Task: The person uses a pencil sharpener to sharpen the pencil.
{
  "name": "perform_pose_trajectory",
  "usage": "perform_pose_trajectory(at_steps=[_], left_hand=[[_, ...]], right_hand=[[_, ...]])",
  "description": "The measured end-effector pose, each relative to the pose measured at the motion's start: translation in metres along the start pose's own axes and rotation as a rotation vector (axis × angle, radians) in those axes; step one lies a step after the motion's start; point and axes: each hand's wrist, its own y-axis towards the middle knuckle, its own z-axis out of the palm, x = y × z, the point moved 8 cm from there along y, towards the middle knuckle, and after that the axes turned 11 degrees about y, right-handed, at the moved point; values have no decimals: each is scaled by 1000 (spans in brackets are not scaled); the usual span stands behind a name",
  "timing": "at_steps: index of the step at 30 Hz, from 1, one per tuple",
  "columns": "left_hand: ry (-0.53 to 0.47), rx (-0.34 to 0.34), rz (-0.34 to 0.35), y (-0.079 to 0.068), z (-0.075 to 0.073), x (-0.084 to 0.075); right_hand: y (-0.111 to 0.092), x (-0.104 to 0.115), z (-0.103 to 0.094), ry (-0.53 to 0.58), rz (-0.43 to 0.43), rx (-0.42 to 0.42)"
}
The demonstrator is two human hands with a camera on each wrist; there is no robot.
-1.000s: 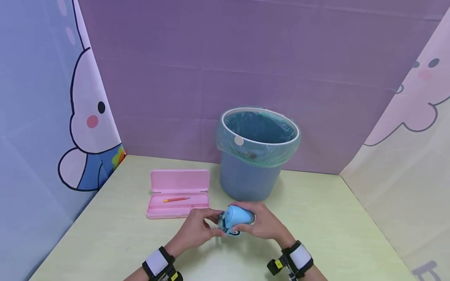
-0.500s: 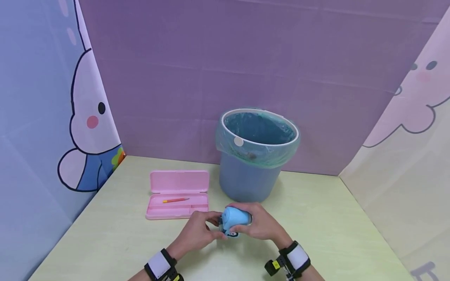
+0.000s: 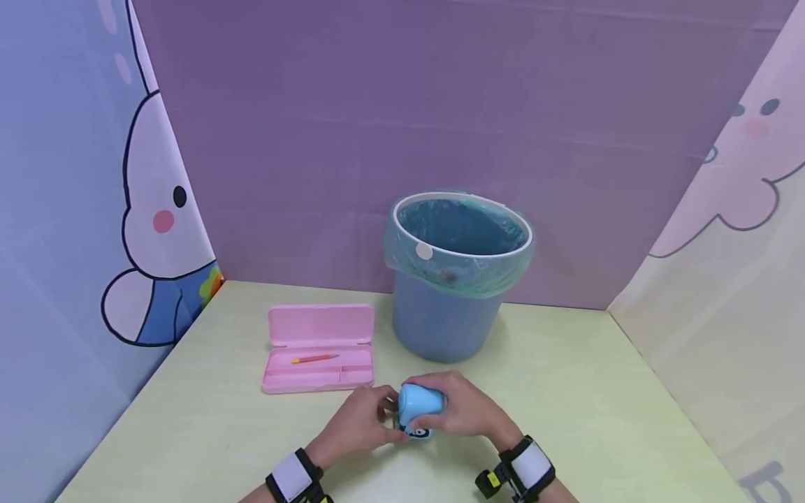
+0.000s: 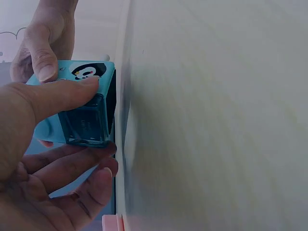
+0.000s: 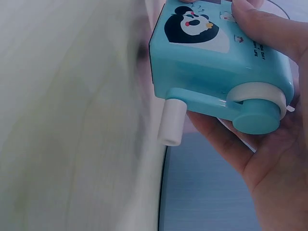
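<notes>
A turquoise crank pencil sharpener [image 3: 420, 400] with a panda print is held just in front of the pencil case and bin. My right hand [image 3: 464, 406] grips its body, thumb on the printed face in the right wrist view. The crank arm with its white knob [image 5: 172, 122] sticks out on that side. On the other end, my left hand [image 3: 360, 425] pinches the see-through shavings drawer [image 4: 84, 124], thumb above and fingers below. In the head view the fingers hide most of this drawer. I cannot tell whether anything is inside it.
A pink pencil case [image 3: 321, 325] lies open on the table, holding a red pencil [image 3: 314, 359]. Behind the hands stands a blue bin [image 3: 445, 321] lined with a green bag. Purple cloth [image 3: 302, 140] closes off the back of the pale table.
Both hands and the sharpener have come slightly down and nearer to me in the head view. The sharpener's drawer end is now more covered by the left fingers.
</notes>
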Motion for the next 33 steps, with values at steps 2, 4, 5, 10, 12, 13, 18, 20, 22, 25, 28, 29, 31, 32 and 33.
perform_pose_trajectory(at_steps=[2,4,5,10,12,13,18,20,22,25,28,29,31,32,33], left_hand=[[8,19,-18,-1,2,1],[23,23,-19,-3,2,0],[39,18,-15,-4,2,0],[135,-30,9,-7,-3,-4],[151,-35,2,-8,-4,-5],[147,-30,-6,-8,-5,-5],[145,-10,-47,-7,-6,-6],[152,-9,-56,-6,-6,-6],[153,-5,-61,-4,-6,-6],[141,21,-62,-3,-4,-7],[155,72,-46,-5,-2,-5],[158,88,-43,-5,-3,-4],[158,105,-41,-5,-9,-1],[149,99,-46,-4,-15,2],[143,88,-55,-3,-23,5]], right_hand=[[1,2,3,-14,-12,15],[1,3,6,-30,-19,26],[1,4,8,-43,-22,31],[2,6,12,-127,-25,36],[2,6,13,-154,-18,32],[1,6,14,-159,-14,29],[0,5,13,-116,4,6],[1,4,11,-92,8,-1],[1,3,10,-73,13,0],[1,1,10,-52,14,24],[-2,-3,8,-39,30,47],[-4,-4,6,-37,39,47],[-7,-6,-2,-66,57,26],[-10,-7,-8,-80,66,5],[-12,-8,-15,-98,73,-23]])
